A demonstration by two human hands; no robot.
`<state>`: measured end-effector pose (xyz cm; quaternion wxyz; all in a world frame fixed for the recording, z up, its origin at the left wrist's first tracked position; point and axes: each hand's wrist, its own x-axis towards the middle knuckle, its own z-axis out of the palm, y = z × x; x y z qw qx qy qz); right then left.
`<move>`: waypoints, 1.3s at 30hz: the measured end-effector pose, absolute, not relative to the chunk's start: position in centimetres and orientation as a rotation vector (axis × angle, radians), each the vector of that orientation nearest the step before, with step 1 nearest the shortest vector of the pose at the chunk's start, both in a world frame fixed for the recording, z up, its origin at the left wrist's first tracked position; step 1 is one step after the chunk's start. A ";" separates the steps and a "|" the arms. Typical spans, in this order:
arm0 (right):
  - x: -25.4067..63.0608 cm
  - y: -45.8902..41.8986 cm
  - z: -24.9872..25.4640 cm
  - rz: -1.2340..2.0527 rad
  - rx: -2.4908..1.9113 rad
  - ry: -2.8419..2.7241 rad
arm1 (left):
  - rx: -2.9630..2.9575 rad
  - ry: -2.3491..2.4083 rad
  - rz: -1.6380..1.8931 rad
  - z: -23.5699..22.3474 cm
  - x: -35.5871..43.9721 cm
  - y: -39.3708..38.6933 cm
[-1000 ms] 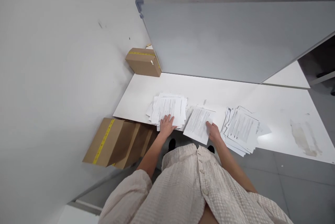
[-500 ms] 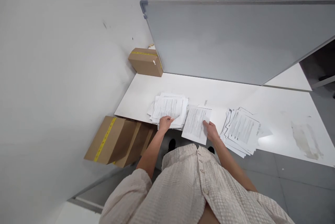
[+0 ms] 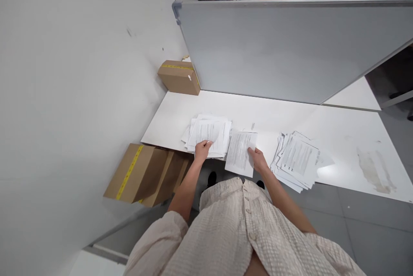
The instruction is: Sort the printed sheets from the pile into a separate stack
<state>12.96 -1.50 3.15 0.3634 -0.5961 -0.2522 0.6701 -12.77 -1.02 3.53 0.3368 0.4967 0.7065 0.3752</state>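
Note:
My left hand point(image 3: 202, 150) pinches the lower right corner of a printed sheet point(image 3: 206, 130), which curls up from the left paper stack point(image 3: 193, 140). Other loose sheets lie spread beneath it at the table's front edge. Between thumb and fingers, my right hand point(image 3: 258, 159) grips the right side of another printed paper point(image 3: 239, 153). This paper sits in front of me and its lower part juts past the table edge; whether it is one sheet or more I cannot tell. To the right of that hand lies a fanned, untidy paper pile point(image 3: 298, 159).
A white table point(image 3: 258, 112) runs left to right, with a grey panel point(image 3: 264, 52) along its back. One cardboard box point(image 3: 179, 78) stands in the far left corner. More cardboard boxes point(image 3: 130, 172) are below the left end, beside the wall point(image 3: 80, 95).
My left hand has lifted the sheet's corner slightly higher, so it curls more. The paper in my right hand has tilted and shifted a little.

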 end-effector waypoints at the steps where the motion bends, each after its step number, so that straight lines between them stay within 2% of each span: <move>1: 12.8 -1.4 3.4 1.735 -1.527 -0.658 | 1.277 1.839 1.025 4.1 -12.2 -1.3; 5: 12.1 -1.1 4.0 1.811 -1.498 -0.672 | 1.338 1.680 1.131 6.3 -8.4 -3.3; 8: 11.5 -0.8 4.1 1.837 -1.479 -0.658 | 1.516 1.471 1.065 6.9 -5.2 -5.0; 19: 12.3 -1.7 4.0 1.698 -1.331 -0.893 | 2.143 1.046 0.784 5.4 -1.4 -7.1; 22: 13.2 -1.8 4.6 1.649 -1.356 -0.886 | 2.009 1.206 0.888 5.6 -2.4 -6.4; 26: 14.7 -1.8 5.7 1.622 -1.303 -0.992 | 1.390 1.674 1.128 5.9 -5.0 -3.4; 31: 15.7 -2.1 5.9 1.625 -1.305 -1.033 | 1.155 1.322 0.984 6.5 -6.4 -0.5; 39: 17.5 -1.9 5.5 1.385 -1.350 -1.059 | 1.261 1.256 1.014 7.0 -3.8 -0.8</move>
